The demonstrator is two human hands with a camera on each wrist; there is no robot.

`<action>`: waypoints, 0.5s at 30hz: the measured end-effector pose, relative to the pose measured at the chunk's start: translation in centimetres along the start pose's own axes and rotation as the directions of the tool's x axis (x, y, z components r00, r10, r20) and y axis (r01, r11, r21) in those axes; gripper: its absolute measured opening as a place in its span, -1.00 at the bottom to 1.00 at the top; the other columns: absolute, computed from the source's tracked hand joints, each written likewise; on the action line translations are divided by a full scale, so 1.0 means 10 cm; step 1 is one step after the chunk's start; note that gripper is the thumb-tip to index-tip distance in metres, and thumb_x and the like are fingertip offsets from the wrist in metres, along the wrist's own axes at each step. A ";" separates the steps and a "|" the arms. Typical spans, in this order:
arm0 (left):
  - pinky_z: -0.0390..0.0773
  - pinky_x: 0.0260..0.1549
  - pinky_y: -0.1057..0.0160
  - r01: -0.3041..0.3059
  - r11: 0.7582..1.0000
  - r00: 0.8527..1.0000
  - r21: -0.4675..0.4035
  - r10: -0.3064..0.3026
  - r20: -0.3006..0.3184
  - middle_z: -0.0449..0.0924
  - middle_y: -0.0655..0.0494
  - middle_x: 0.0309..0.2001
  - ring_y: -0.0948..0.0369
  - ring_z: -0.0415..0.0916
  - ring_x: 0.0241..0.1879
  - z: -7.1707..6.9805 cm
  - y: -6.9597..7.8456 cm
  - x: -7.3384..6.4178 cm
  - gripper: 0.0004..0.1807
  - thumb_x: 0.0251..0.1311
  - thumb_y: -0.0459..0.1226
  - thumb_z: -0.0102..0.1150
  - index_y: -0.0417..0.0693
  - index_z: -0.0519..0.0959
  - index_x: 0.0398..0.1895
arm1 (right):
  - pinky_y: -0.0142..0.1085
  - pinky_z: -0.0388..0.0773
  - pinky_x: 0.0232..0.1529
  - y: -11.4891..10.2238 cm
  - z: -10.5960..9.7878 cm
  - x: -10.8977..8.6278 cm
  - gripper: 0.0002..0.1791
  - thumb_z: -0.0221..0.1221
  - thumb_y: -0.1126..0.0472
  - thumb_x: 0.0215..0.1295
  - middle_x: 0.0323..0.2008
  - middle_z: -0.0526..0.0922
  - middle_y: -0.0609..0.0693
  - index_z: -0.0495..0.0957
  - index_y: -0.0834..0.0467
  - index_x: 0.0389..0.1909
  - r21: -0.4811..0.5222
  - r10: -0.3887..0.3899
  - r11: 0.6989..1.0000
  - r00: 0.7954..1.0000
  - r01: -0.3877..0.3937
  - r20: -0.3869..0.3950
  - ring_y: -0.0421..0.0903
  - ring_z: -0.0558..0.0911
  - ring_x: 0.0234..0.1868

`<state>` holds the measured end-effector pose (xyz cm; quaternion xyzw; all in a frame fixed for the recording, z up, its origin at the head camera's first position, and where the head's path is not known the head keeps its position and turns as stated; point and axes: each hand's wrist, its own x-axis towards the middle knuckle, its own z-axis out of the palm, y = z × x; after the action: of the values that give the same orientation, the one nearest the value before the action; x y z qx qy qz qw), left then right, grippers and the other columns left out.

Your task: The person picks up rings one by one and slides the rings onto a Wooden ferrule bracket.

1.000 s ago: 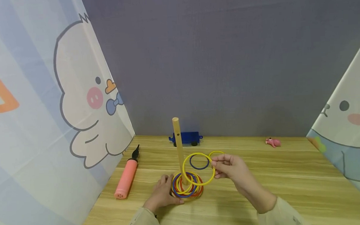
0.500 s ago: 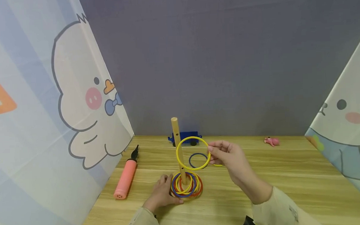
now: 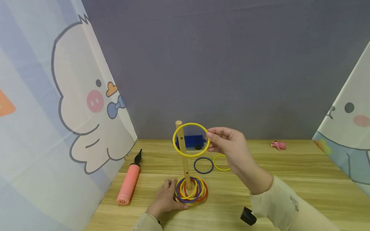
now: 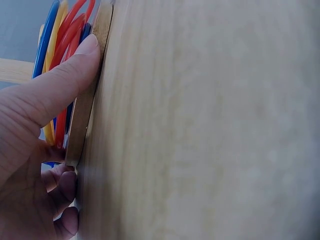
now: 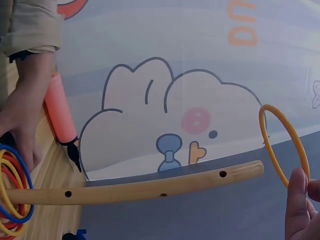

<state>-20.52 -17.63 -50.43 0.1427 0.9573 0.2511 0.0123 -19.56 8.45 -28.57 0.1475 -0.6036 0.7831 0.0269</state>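
Note:
A wooden peg stands upright on its wooden base, with several red, blue and yellow rings lying round its foot. My left hand grips the base's edge, thumb on its near side and fingers on the other. Between thumb and fingers, my right hand pinches a yellow ring by its right side, high up by the peg's top. The head view has this ring overlapping the peg; from the right wrist, the ring appears just past the peg's tip, apart from it.
Behind the peg, a blue ring and another yellow ring lie on the wood-grain table. A pink hand pump is at the left. Near the grey backdrop sit a blue toy wagon and a small pink toy.
My right hand has lifted the yellow ring from low beside the peg up to the peg's top, moving slightly left. My left hand stays at the base.

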 end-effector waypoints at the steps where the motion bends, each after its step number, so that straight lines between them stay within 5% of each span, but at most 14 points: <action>1: 0.30 -0.03 -0.12 0.001 1.000 1.000 -0.002 -0.001 0.001 0.26 -0.16 0.09 -0.04 0.28 -0.01 0.00 0.00 0.00 0.26 -0.28 0.18 0.56 -0.37 0.19 0.41 | -0.27 0.64 -0.35 -0.02 0.02 0.02 -0.68 0.24 0.31 0.31 -0.45 0.65 0.01 0.51 0.46 -0.04 0.006 -0.005 1.000 1.000 0.005 -0.007 -0.17 0.63 -0.50; 15: 0.32 -0.05 -0.10 -0.006 1.000 1.000 0.004 0.006 0.009 0.26 -0.16 0.09 -0.02 0.29 -0.03 -0.02 0.00 -0.01 0.26 -0.25 0.21 0.53 -0.38 0.19 0.41 | -0.34 0.62 -0.34 -0.01 0.13 0.26 -0.73 0.24 0.22 0.32 -0.39 0.68 0.01 0.56 0.33 -0.08 0.064 0.037 0.997 0.996 -0.032 -0.083 -0.17 0.64 -0.48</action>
<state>-20.41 -17.77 -50.30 0.1466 0.9574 0.2485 0.0156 -21.74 6.93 -27.54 0.1048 -0.5794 0.8075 0.0341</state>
